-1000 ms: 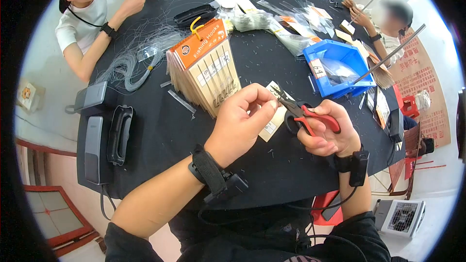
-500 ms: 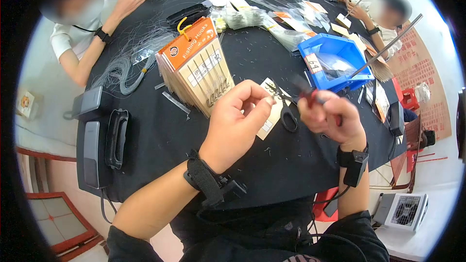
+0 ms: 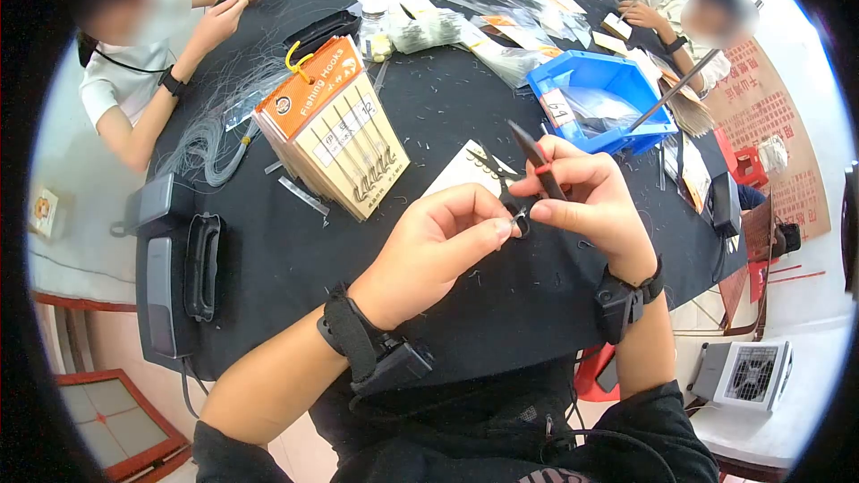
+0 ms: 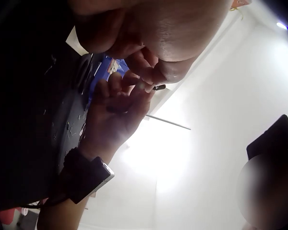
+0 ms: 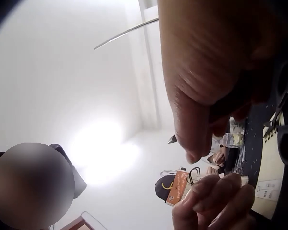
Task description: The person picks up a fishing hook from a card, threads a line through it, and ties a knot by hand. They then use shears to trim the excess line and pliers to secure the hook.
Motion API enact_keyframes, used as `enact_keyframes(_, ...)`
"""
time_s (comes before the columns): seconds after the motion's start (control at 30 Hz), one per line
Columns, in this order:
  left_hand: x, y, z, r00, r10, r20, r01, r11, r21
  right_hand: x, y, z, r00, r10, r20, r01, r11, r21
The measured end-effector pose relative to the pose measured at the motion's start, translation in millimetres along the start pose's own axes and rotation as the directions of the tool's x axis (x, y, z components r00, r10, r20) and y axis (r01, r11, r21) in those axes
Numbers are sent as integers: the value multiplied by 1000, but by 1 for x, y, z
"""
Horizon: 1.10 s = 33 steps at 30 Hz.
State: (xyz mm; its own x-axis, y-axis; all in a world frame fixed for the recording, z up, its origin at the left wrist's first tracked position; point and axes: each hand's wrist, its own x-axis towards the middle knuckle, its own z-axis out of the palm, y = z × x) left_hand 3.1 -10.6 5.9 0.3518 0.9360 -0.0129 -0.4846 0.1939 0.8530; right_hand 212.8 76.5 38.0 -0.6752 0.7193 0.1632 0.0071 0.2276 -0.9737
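Note:
My left hand (image 3: 420, 250) pinches a small dark fishing hook (image 5: 194, 173) between thumb and forefinger, its bend standing above the fingertips in the right wrist view. My right hand (image 3: 595, 201) holds red-handled pliers (image 3: 542, 165), their dark tip pointing up and away; the handles are largely hidden in the palm. The right thumb and forefinger come right up to the left fingertips. Beneath the hands, a pale card (image 3: 454, 172) with several hooks along it lies on the table, and black scissors (image 3: 488, 161) lie across it.
A thick stack of fishing-hook cards (image 3: 335, 130) with an orange header stands left of the hands. Beyond the right hand is a blue bin (image 3: 559, 80). Coiled line (image 3: 215, 156), clear packets (image 3: 434, 31) and clippings lie on the black table (image 3: 268, 295). Other people sit across it.
The pliers came away from the left fingertips and turned, so their tip now points upward in my right hand. The right hand then came back to the left fingertips.

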Motion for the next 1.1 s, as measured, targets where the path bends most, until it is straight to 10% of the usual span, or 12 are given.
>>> enact_keyframes(0.8, 1, -1, -3, 998, -56, 8, 57, 998, -6, 1, 12, -2, 977, -214, 7, 212, 960, -185)
enact_keyframes(1.1, 2, -4, -2, 950, 286, -124, -220, 897, 384, 1, 3, -2, 986, -113, -122, 94, 983, -157)
